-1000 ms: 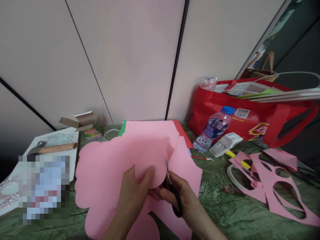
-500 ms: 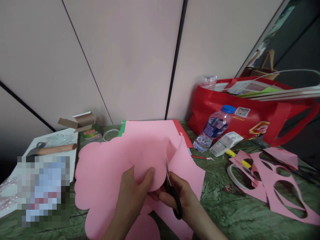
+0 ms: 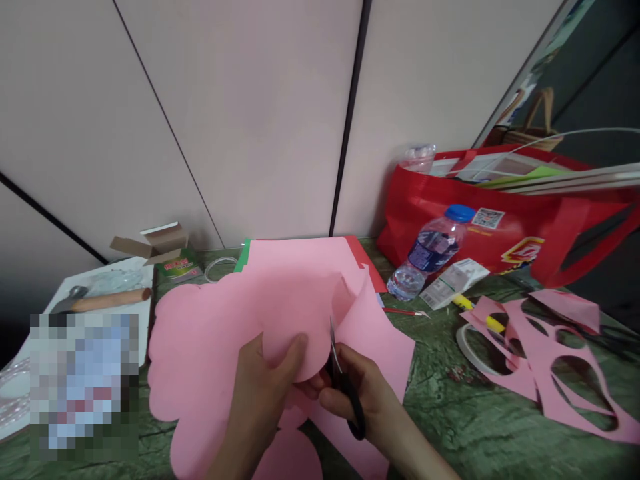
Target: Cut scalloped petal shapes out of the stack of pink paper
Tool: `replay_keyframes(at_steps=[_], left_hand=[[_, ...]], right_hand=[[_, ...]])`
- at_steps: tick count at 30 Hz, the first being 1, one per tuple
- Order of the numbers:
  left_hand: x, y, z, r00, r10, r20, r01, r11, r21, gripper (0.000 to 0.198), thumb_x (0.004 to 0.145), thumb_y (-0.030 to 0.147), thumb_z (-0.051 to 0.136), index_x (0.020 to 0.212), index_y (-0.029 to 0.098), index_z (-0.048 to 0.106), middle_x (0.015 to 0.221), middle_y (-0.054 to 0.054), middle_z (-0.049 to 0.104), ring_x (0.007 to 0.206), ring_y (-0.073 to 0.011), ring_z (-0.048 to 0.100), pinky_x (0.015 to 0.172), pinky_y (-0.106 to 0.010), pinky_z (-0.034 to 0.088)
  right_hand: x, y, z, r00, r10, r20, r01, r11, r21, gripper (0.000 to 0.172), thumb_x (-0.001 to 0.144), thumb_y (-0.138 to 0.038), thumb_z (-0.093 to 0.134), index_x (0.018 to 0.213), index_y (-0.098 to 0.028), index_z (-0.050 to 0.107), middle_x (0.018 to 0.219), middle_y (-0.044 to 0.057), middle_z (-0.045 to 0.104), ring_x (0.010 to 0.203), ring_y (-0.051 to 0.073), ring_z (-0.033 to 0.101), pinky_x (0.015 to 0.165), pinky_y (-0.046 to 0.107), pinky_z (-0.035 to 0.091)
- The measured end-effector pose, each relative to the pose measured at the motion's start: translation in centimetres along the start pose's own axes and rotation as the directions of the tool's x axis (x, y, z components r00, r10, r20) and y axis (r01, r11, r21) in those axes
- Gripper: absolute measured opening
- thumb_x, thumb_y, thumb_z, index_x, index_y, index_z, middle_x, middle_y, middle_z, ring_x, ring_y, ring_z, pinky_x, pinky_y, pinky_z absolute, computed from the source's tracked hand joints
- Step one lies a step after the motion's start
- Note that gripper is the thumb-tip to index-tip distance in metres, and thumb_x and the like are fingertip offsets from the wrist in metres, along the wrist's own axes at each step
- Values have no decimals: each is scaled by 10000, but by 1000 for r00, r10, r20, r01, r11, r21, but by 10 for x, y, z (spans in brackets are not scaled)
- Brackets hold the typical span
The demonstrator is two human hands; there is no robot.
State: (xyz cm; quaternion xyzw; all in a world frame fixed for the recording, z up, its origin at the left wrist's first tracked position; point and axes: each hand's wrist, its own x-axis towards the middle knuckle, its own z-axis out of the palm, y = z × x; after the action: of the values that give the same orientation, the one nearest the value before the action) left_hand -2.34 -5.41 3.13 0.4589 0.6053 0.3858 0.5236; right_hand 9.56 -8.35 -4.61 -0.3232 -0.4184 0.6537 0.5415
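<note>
My left hand (image 3: 273, 377) grips a pink paper sheet (image 3: 297, 313), its thumb on top near the rounded edge. In my right hand (image 3: 357, 393) are black-handled scissors (image 3: 350, 397), whose blades point up and meet the paper's edge. To the right of the blades the paper curls up and spreads out flat lower down. Beneath my left hand and to its left lies a large scalloped pink shape (image 3: 195, 340). The fingers of my left hand under the paper are partly hidden.
A red bag (image 3: 480, 213), a water bottle (image 3: 430, 253) and a white carton (image 3: 454, 285) stand at the back right. Cut pink scraps (image 3: 540, 360) lie right. A wooden-handled tool (image 3: 110, 300) and an opened box (image 3: 177, 261) are at the left.
The view has shifted slightly. The scissors and both hands keep nearly the same place on the paper.
</note>
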Motion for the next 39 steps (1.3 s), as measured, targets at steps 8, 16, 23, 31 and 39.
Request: replay_keyframes(at_steps=[8, 16, 23, 31, 39], left_hand=[[4, -6, -1, 1000, 24, -13, -23, 996, 83, 199, 696, 270, 625, 541, 146, 604, 403, 9, 599, 388, -149, 561, 385, -222, 398], [5, -6, -2, 999, 49, -10, -48, 995, 92, 222, 719, 242, 602, 518, 147, 603, 421, -7, 624, 412, -160, 583, 399, -224, 406], [4, -3, 0, 997, 64, -47, -60, 996, 68, 174, 711, 201, 633, 550, 140, 606, 442, 24, 623, 417, -133, 583, 409, -198, 401], [4, -4, -2, 997, 70, -34, -66, 993, 102, 200, 707, 244, 629, 537, 146, 591, 452, 12, 621, 448, -145, 578, 421, -209, 396], [5, -6, -1, 997, 44, -57, -36, 989, 144, 176, 673, 301, 634, 609, 137, 637, 501, -15, 627, 533, -190, 596, 465, -251, 432]], right_hand=[[1, 5, -5, 1000, 10, -28, -10, 1000, -22, 345, 663, -421, 749, 820, -167, 576, 682, -28, 449, 618, 118, 374, 573, 257, 314], [0, -2, -2, 999, 32, -17, -33, 997, -68, 358, 656, -440, 749, 833, -174, 588, 725, 0, 518, 689, 145, 455, 609, 262, 338], [0, -2, -4, 1000, 5, -20, -7, 992, -128, 365, 664, -461, 735, 832, -170, 591, 712, -16, 484, 656, 129, 407, 591, 248, 321], [-1, -7, -2, 999, 15, -38, -22, 984, -178, 383, 668, -499, 711, 789, -159, 582, 669, -28, 462, 610, 119, 390, 559, 244, 312], [-2, -3, -3, 998, 38, -53, -45, 987, -151, 387, 650, -476, 732, 842, -179, 574, 753, 10, 554, 654, 144, 458, 594, 264, 353]])
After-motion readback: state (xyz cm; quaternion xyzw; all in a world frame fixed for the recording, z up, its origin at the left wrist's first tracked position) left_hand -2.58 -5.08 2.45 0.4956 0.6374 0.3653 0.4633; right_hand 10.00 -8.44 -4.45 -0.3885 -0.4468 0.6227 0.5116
